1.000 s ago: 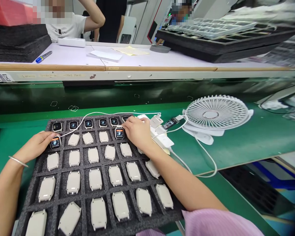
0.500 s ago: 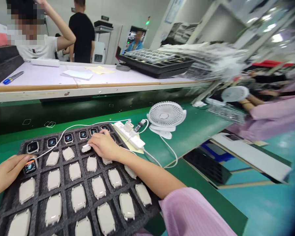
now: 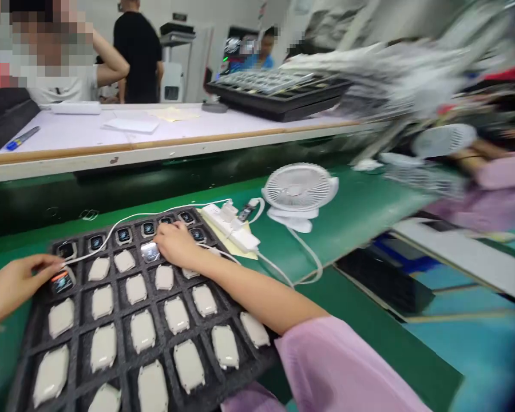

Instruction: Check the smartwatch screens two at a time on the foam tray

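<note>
A dark foam tray (image 3: 79, 312) with square compartments lies on the green bench. My left hand (image 3: 19, 283) is at the tray's far left corner, thumb and forefinger pinched on the end of a white cable (image 3: 131, 216). Just below those fingertips sits a smartwatch with a lit orange and blue screen (image 3: 62, 281). My right hand (image 3: 175, 245) reaches into the second row, fingers closed on the edge of a smartwatch with a shiny face (image 3: 150, 252). Other watches along the back row are face up. Most nearer ones, such as one pale watch (image 3: 142, 332), lie back up.
A white power strip (image 3: 230, 228) with plugs sits beyond the tray's right corner, a white fan (image 3: 298, 189) beside it. Behind is a raised shelf (image 3: 163, 140) with stacked black trays (image 3: 278, 100). Other people are across the shelf and at the right.
The watch at my right hand showed its pale back and now shows a shiny face. My left fingers have lifted slightly from the lit watch. The whole view has shifted a little.
</note>
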Demonstrator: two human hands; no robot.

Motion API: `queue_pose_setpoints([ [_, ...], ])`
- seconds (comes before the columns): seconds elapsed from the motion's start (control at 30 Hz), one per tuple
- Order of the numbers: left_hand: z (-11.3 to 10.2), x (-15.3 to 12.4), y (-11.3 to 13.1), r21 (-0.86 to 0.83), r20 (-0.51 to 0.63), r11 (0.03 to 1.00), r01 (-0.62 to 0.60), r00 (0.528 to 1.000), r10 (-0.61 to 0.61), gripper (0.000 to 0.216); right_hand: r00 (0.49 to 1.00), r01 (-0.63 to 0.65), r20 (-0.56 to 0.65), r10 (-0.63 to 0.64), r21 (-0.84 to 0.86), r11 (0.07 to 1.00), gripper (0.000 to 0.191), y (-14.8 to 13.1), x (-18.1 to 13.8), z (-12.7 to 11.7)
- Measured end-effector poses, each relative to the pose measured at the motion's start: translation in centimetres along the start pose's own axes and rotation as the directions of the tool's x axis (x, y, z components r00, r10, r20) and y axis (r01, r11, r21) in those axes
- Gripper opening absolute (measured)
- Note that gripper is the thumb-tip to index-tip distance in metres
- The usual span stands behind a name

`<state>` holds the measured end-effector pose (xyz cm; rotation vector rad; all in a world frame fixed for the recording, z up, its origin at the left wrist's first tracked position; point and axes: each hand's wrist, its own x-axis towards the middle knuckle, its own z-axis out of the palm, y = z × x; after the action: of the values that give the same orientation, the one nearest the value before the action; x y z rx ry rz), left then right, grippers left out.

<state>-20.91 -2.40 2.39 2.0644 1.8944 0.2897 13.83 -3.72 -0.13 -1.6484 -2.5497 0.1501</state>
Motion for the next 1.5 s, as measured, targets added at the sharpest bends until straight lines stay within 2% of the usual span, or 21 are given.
queue_pose_setpoints([
  [0.07, -1.1, -0.9, 2.4, 0.109, -0.149, 0.99, 0.093, 0.986, -0.076, 0.042, 1.0, -0.013, -0.006, 0.013, 0.011, 1.0, 0.027, 0.2, -0.1, 0.2],
  [0.1, -1.2, -1.1, 3.1, 0.074, -0.18, 0.993, 0.087, 0.981, -0.073, 0.041, 1.0, -0.007, -0.007, 0.007, 0.013, 1.0, 0.027, 0.2, -0.1, 0.3],
  [0.17, -0.6, -1.3, 3.9, -0.126, -0.196, 0.992, -0.002, 0.98, -0.023, 0.043, 1.0, 0.015, -0.014, -0.015, 0.016, 1.0, 0.029, 0.4, 0.0, 0.5],
  [0.2, 0.0, -1.3, 4.0, -0.2, -0.206, 0.974, -0.105, 0.977, 0.063, 0.044, 0.999, 0.031, -0.017, -0.031, 0.017, 0.999, 0.029, 0.5, 0.0, 0.6],
  [0.27, 1.5, -1.3, 4.1, -0.253, -0.161, 0.924, -0.286, 0.954, 0.251, 0.042, 0.998, 0.049, -0.028, -0.048, 0.017, 0.999, 0.028, 0.6, 0.0, 0.8],
  [0.37, 3.3, -1.2, 4.2, -0.242, -0.011, 0.866, -0.437, 0.894, 0.448, 0.034, 0.998, 0.046, -0.045, -0.046, 0.014, 0.999, 0.026, 0.7, -0.1, 1.0],
  [0.47, 3.8, -1.2, 4.5, -0.12, 0.067, 0.85, -0.513, 0.85, 0.523, 0.024, 0.998, 0.051, -0.05, -0.05, 0.013, 0.999, 0.026, 0.8, -0.1, 1.1],
  [0.57, 3.3, -1.3, 5.1, 0.072, 0.126, 0.834, -0.547, 0.834, 0.537, 0.016, 0.998, 0.05, -0.038, -0.05, 0.005, 0.999, 0.025, 0.7, -0.1, 0.9],
  [0.7, 2.5, -1.1, 6.5, 0.301, 0.195, 0.783, -0.545, 0.839, 0.508, 0.027, 0.999, 0.028, -0.024, -0.029, -0.035, 0.999, 0.029, 0.3, -0.1, 0.7],
  [0.77, 2.1, -0.7, 6.9, 0.314, 0.224, 0.779, -0.542, 0.84, 0.494, 0.024, 0.999, 0.02, -0.035, -0.022, -0.059, 0.998, 0.029, 0.1, -0.2, 0.8],
  [0.83, 1.6, -0.1, 6.6, 0.209, 0.211, 0.833, -0.512, 0.856, 0.472, 0.028, 0.999, 0.016, -0.048, -0.019, -0.072, 0.997, 0.028, 0.0, -0.3, 0.8],
  [0.9, 1.2, 0.4, 5.9, 0.018, 0.189, 0.904, -0.428, 0.889, 0.417, 0.038, 0.998, 0.012, -0.055, -0.016, -0.073, 0.997, 0.027, -0.1, -0.3, 0.9],
  [1.0, 1.1, 0.8, 4.7, -0.229, 0.244, 0.928, -0.295, 0.905, 0.348, 0.056, 0.998, 0.013, -0.055, -0.017, -0.076, 0.997, 0.028, -0.1, -0.3, 0.9],
  [1.1, 1.7, 0.7, 4.3, -0.308, 0.265, 0.92, -0.242, 0.907, 0.327, 0.068, 0.99, -0.007, -0.141, -0.007, -0.096, 0.995, 0.028, 0.0, -0.4, 0.7],
  [1.2, 2.4, 0.7, 4.3, -0.312, 0.25, 0.924, -0.22, 0.919, 0.304, 0.071, 0.948, -0.058, -0.316, 0.03, -0.08, 0.995, 0.029, 0.0, -0.6, 0.3],
  [1.27, 2.8, 0.8, 4.3, -0.292, 0.233, 0.928, -0.232, 0.923, 0.305, 0.066, 0.916, -0.002, -0.402, -0.013, -0.036, 0.999, 0.029, -0.3, -0.6, 0.3],
  [1.33, 3.2, 0.9, 4.2, -0.27, 0.184, 0.931, -0.247, 0.935, 0.302, 0.058, 0.897, 0.128, -0.424, -0.121, -0.012, 0.992, 0.028, -0.8, -0.6, 0.4],
  [1.43, 3.7, 0.9, 4.2, -0.254, 0.091, 0.936, -0.243, 0.958, 0.274, 0.049, 0.89, 0.28, -0.364, -0.275, -0.039, 0.959, 0.027, -1.7, -0.5, 1.1],
  [1.5, 3.8, 0.7, 4.3, -0.228, 0.068, 0.945, -0.235, 0.964, 0.256, 0.045, 0.888, 0.347, -0.296, -0.352, -0.07, 0.935, 0.029, -2.2, -0.3, 1.6],
])
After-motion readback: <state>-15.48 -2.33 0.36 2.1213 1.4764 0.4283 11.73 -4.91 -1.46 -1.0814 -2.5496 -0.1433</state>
